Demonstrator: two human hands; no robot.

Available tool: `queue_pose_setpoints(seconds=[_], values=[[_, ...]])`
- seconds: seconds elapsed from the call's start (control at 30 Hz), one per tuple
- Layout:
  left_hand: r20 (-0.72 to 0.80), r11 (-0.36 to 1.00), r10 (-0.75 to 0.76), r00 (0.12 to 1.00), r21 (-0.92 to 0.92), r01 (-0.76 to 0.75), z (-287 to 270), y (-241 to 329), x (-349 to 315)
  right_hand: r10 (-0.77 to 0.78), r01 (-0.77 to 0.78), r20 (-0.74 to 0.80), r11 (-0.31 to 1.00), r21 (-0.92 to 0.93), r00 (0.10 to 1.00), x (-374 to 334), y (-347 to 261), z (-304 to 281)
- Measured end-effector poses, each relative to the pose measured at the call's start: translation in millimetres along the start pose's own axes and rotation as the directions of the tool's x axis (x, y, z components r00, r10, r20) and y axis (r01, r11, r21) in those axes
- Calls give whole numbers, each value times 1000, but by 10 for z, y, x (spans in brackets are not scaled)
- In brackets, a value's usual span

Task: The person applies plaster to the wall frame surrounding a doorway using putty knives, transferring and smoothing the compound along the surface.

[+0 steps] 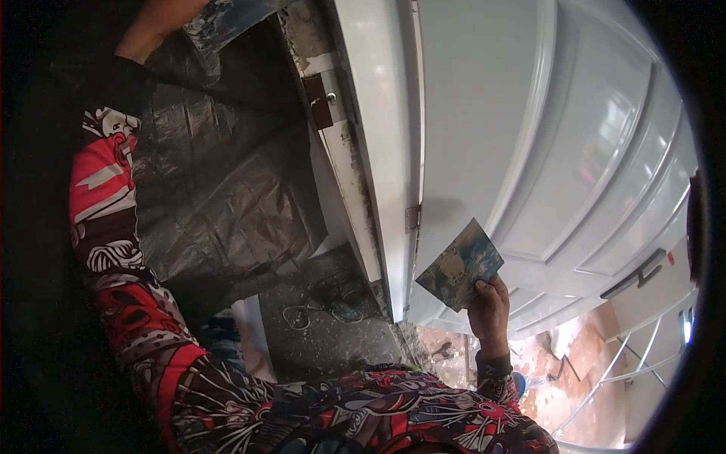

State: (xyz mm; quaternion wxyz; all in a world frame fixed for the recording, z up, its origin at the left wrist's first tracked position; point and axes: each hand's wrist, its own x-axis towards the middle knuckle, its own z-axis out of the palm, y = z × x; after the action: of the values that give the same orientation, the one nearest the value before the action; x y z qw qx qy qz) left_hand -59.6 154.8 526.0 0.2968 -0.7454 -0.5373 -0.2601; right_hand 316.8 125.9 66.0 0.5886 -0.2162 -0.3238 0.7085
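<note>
My right hand (488, 309) is closed around one corner of a thin square plate (461, 265). Tan and dark blue smears cover the plate's face, and it is tilted in front of a white panelled door. At the upper left my left arm stretches far up, its patterned red, black and white sleeve (106, 181) ending in a dark cuff. Bare skin of my left wrist (162, 26) shows beside a smeared blue-grey surface (234, 23); the fingers lie beyond the picture's edge, so what they touch is hidden.
The white door (484, 113) with a dark handle (643, 276) fills the right. Beside it runs a white frame (382, 151) next to rough wall edging with a brown patch (318, 102). Black plastic sheeting (227, 189) hangs at left. Below lies a speckled floor with a looped cord (296, 318).
</note>
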Motion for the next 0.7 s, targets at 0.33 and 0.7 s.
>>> queue_pose_setpoints(seconds=[0.33, 0.7], values=[[214, 999, 18, 977, 24, -24, 279, -847, -139, 10, -11, -13, 1000, -21, 1000, 0, -13, 61], [-49, 963, -90, 995, -257, 74, 41, -152, -229, 10, -10, 31, 1000, -15, 999, -18, 44, 70]])
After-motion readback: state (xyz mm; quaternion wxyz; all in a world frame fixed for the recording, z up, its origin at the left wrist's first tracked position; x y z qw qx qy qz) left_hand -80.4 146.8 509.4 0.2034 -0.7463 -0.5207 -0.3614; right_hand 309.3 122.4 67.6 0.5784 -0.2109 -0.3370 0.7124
